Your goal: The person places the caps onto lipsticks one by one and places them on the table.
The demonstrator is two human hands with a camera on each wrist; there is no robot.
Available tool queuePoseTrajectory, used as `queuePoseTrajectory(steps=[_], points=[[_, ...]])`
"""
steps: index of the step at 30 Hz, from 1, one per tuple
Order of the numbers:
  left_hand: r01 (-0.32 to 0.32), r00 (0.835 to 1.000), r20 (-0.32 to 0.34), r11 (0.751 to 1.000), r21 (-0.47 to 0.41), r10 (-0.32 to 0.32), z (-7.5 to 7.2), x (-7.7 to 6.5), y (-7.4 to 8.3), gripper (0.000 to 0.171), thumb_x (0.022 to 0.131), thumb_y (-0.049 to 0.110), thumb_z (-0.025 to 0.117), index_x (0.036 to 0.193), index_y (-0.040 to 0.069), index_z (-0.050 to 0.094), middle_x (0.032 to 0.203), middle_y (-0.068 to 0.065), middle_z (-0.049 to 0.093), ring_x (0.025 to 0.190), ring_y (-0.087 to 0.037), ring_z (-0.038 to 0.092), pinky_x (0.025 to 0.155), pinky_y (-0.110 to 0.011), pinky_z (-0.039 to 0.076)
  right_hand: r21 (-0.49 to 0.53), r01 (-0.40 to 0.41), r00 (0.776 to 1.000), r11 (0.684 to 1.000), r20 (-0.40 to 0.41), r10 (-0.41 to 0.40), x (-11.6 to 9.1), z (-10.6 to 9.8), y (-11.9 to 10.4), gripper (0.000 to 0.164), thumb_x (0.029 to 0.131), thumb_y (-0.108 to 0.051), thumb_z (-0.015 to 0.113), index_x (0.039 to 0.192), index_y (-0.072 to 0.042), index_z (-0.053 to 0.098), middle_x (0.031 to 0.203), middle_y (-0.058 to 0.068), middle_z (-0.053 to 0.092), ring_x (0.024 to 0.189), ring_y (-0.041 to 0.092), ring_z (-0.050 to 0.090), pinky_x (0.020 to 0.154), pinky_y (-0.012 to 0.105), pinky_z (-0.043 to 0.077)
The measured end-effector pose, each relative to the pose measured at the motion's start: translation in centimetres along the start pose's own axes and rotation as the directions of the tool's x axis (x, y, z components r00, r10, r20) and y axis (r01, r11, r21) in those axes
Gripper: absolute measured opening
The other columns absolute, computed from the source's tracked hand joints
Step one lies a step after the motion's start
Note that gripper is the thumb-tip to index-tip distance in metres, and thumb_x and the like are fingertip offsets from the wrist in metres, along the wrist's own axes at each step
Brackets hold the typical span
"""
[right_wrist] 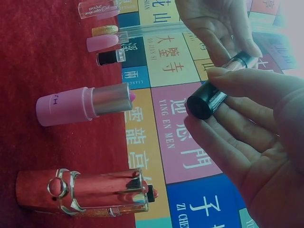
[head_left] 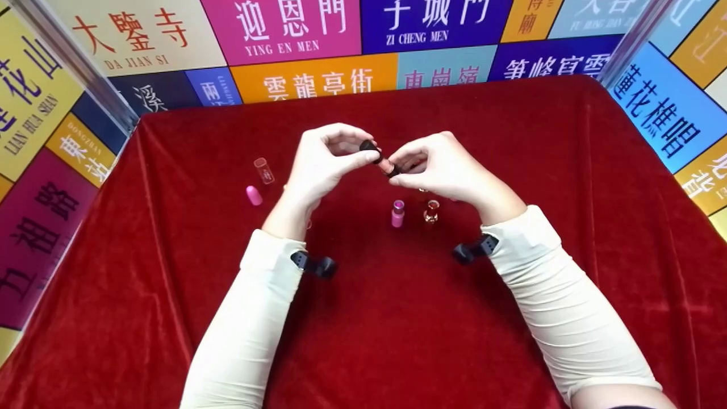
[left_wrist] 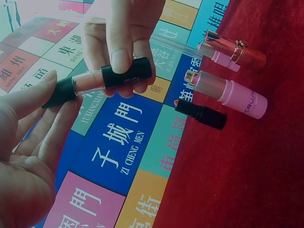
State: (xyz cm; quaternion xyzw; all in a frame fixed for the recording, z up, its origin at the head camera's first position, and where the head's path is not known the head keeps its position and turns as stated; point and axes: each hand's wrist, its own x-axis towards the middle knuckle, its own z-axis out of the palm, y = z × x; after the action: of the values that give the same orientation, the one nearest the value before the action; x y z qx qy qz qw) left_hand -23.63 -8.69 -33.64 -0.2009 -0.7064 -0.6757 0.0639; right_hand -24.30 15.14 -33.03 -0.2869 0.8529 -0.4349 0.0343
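Both hands hold one lipstick tube [head_left: 387,166] with black ends and a clear, peach-toned middle, tilted above the table. My left hand [head_left: 326,162] pinches its upper black end between thumb and fingers. At the lower black end, my right hand [head_left: 443,167] grips with thumb and fingers. Beneath the right hand stand a pink lipstick [head_left: 397,213] and a red-and-gold lipstick [head_left: 431,211], both uncapped. A small black lipstick [left_wrist: 202,114] with a reddish tip shows near them in the left wrist view; in the head view I cannot make it out.
Left of the left hand are a clear cap [head_left: 263,170] and a pink cap [head_left: 254,196]. A gold cap [right_wrist: 104,30] and a black-and-clear cap [right_wrist: 111,57] show beside them in the right wrist view. Lettered panels [head_left: 318,74] rise behind the red cloth [head_left: 375,329].
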Motion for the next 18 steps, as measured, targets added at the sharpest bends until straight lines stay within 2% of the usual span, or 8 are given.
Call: queuePoseTrajectory(steps=[4,11,18], points=[[0.0,1.0,-0.002,1.0,0.006,0.0,0.06,0.01,0.02,0.018,0.086,0.005,0.089,0.103,0.004,0.082,0.093,-0.008,0.08,0.086,-0.023,0.076,0.082,-0.032,0.06,-0.007,-0.006,1.0,1.0,-0.002,0.006,0.01,-0.04,0.05,0.023,0.089,-0.011,0.087,0.111,-0.004,0.082,0.104,0.01,0.081,0.094,0.02,0.078,0.086,0.031,0.064],[0.016,1.0,0.006,1.0,0.02,-0.017,0.23,0.01,0.02,0.023,0.086,0.006,0.09,0.105,0.0,0.081,0.093,-0.007,0.08,0.087,-0.022,0.076,0.083,-0.032,0.061,0.003,0.006,1.0,1.0,0.0,-0.006,0.03,-0.14,0.0,0.022,0.089,-0.009,0.087,0.11,-0.003,0.082,0.103,0.009,0.081,0.093,0.019,0.078,0.086,0.03,0.064],[0.01,1.0,0.005,1.0,0.02,-0.01,0.2,-0.06,-0.01,0.02,0.086,0.005,0.09,0.104,0.001,0.081,0.092,-0.007,0.08,0.086,-0.022,0.076,0.082,-0.031,0.061,0.007,0.005,1.0,1.0,-0.002,-0.005,-0.01,-0.11,-0.19,0.023,0.089,-0.01,0.087,0.111,-0.004,0.082,0.103,0.009,0.081,0.093,0.018,0.078,0.085,0.03,0.064]])
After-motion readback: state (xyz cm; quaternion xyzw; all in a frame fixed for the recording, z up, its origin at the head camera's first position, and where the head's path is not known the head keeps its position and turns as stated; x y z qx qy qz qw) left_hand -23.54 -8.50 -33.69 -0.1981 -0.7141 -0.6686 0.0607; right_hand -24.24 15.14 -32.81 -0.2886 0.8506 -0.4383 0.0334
